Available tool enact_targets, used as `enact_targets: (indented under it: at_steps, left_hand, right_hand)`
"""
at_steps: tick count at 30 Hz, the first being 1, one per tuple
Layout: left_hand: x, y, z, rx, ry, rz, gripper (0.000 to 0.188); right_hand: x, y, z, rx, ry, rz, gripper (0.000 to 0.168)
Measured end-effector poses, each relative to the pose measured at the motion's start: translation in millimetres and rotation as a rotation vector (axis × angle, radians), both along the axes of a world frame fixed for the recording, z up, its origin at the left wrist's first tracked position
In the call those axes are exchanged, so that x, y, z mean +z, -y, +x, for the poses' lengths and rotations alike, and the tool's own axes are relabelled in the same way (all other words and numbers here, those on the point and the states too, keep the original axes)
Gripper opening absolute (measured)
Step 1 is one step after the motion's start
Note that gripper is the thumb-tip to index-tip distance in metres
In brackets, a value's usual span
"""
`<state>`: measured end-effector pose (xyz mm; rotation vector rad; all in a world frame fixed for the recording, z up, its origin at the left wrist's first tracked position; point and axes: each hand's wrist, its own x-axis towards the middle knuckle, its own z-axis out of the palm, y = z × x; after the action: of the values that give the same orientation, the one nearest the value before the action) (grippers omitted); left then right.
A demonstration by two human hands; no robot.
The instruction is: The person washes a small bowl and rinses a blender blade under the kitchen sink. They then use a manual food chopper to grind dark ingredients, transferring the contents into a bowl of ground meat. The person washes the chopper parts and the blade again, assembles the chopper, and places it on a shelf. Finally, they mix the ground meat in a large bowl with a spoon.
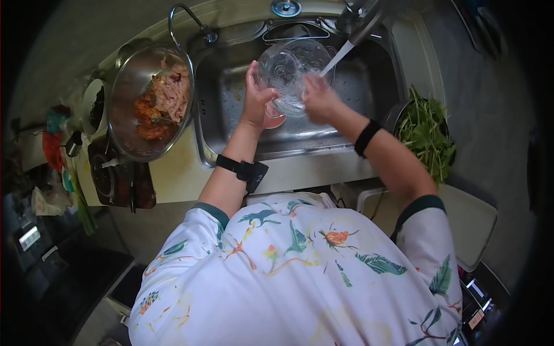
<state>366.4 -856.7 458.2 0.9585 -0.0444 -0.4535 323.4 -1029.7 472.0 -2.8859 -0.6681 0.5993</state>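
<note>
A clear glass bowl is held over the stainless steel sink, tilted beneath the faucet. Water runs from the spout into it. My left hand grips the bowl by its left rim, thumb on the near side. My right hand, blurred by motion, is at the bowl's right side, close to the stream; whether its fingers hold the rim or something else cannot be told. Below the bowl, a pinkish round item shows in the sink, partly hidden by the bowl and left hand.
Left of the sink stands a large metal bowl with ground meat and an orange-red mixture. Beyond it are a white bowl of dark greens and a dark cutting board with a knife. Leafy greens fill a container at the right.
</note>
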Motion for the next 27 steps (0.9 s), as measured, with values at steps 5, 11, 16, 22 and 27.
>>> enact_targets:
  at_steps: [5,11,16,22,27]
  left_hand:
    - [-17.4,2.3,5.4,0.0,0.063,0.074,0.085]
    - [10.9,-20.3,22.1,-0.198,-0.239,0.084,0.081]
    - [14.0,-28.5,21.4,-0.097,-0.251,-0.136,0.085]
    - [-11.4,-2.0,-8.7,0.015,-0.337,-0.168,0.094]
    - [-15.0,-12.2,-4.1,-0.037,-0.326,-0.1,0.088]
  right_hand:
    - [-18.3,-38.4,-9.6,-0.32,-0.245,0.75,0.053]
    - [-44.9,29.8,-8.5,0.095,0.459,-0.06,0.026]
    - [-2.4,-7.1,-10.5,-0.082,0.241,0.235,0.011]
    - [19.0,-62.3,6.7,-0.395,0.018,0.394,0.018]
    - [2.4,-3.8,0.0,-0.07,-0.143,0.297,0.041]
